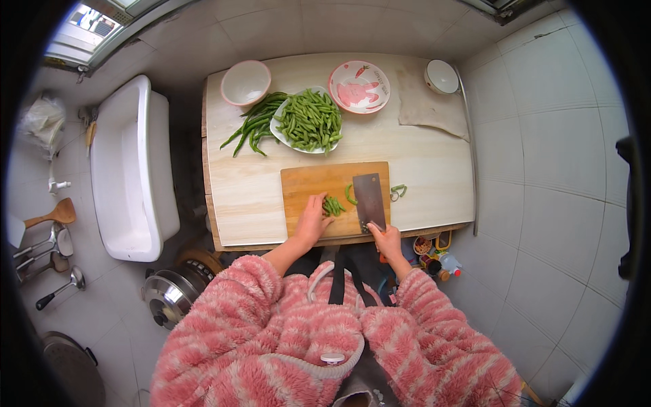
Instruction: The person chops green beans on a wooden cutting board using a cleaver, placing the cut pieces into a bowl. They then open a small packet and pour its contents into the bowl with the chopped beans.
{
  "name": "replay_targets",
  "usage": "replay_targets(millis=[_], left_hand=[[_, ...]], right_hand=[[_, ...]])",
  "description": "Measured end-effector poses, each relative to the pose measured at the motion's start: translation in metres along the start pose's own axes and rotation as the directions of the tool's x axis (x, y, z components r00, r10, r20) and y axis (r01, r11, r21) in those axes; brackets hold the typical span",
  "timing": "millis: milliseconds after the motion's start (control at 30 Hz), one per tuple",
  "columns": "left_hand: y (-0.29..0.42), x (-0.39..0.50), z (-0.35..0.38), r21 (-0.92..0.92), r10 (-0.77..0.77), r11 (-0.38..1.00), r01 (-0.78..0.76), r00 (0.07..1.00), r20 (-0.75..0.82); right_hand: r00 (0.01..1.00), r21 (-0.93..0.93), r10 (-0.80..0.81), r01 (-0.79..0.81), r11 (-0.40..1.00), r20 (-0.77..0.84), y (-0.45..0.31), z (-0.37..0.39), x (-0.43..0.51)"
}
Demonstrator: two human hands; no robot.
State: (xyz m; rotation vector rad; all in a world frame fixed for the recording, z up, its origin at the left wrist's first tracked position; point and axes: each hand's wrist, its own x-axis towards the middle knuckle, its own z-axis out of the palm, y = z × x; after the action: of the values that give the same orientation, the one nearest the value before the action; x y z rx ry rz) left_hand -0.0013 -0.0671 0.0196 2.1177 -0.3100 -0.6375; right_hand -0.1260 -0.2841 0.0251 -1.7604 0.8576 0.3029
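Note:
My right hand (386, 241) grips the handle of a cleaver (371, 202), whose wide dark blade lies over the right side of a wooden cutting board (300, 180). At the board's middle, the fingers of my left hand (313, 220) touch the left side of a small heap of cut green bean pieces (333, 206). A curved green piece (349, 194) rests just left of the blade. Beyond the board, a white plate (275, 128) is heaped with cut green beans (311, 119). Long green peppers (257, 124) lie at its left.
Along the table's far side stand a white bowl (245, 83), a rabbit-patterned bowl (359, 87) and a small bowl (441, 77) on a cloth (427, 109). Green scraps (400, 191) lie right of the board. A white sink (119, 173) is at the left, a lidded pot (170, 297) below.

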Motion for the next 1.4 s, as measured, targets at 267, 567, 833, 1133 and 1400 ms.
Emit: replay_targets(millis=[267, 567, 833, 1133, 1400], left_hand=[[0.007, 0.022, 0.016, -0.214, -0.014, 0.977, -0.013, 0.992, -0.127], [0.045, 0.101, -0.054, -0.255, 0.095, 0.952, -0.166, 0.958, -0.271], [0.053, 0.155, -0.096, -0.181, 0.109, 0.962, -0.205, 0.894, -0.434], [0.033, 0.112, -0.087, 0.059, 0.101, 0.995, -0.083, 0.861, -0.499], [0.013, 0.086, -0.034, 0.138, -0.084, 0.983, 0.125, 0.959, -0.271]], right_hand=[[0.983, 0.101, 0.027, -0.046, 0.994, 0.181, -0.017, 0.042, 0.004], [0.986, 0.214, -0.106, 0.076, 0.974, 0.132, -0.120, 0.046, 0.062], [0.808, -0.375, -0.578, 0.504, 0.778, -0.113, -0.193, 0.058, 0.096], [0.860, -0.287, -0.491, 0.439, 0.851, -0.141, -0.178, 0.031, 0.088], [1.000, 0.254, 0.013, -0.011, 0.967, -0.004, -0.104, -0.010, 0.057]])
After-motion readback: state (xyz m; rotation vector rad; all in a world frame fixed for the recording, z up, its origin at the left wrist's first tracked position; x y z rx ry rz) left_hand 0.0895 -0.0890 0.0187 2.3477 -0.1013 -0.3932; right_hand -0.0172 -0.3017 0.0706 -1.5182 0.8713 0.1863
